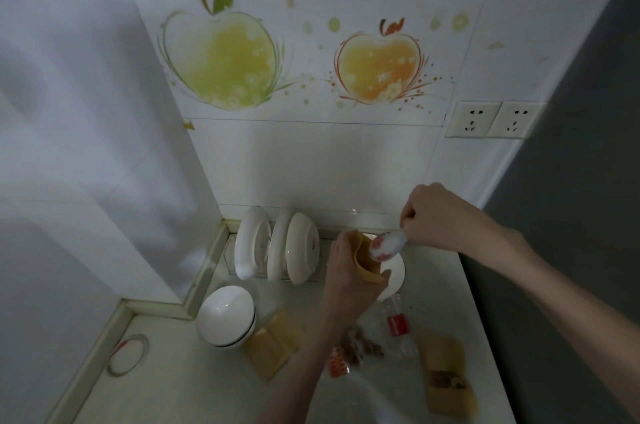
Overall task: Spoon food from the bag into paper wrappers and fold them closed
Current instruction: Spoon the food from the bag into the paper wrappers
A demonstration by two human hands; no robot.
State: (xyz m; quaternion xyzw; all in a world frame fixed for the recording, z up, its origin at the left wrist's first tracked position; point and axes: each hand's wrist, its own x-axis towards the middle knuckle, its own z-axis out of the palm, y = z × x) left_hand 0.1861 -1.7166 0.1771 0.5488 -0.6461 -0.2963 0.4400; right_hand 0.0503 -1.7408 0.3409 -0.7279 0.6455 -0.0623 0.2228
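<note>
Left hand curls around a tan paper wrapper, holding it upright with its mouth open toward the spoon; thumb at the lower right edge, fingers behind. Right hand pinches the handle of a white spoon with red marks, fingers curled tight, bowl tipped down at the wrapper's opening. Spoon bowl touches or sits just at the wrapper's rim; cannot tell which.

What's on the spoon is too blurred to make out. A white plate lies behind the wrapper, mostly hidden by hand and paper. Left forearm covers part of the clear bag, which lies crumpled on the counter below the hands, with red print and brown food bits inside; its edges are hard to trace. Picture is dim and soft.

Right of the bag, a flat wrapper lies open with a brown heap of food on it, lower end near the frame edge. Left of the forearm, spare wrappers sit stacked beside two nested upturned bowls. Dishes stand on edge at the wall. A tape ring lies far left. Two sockets on the wall at right.
</note>
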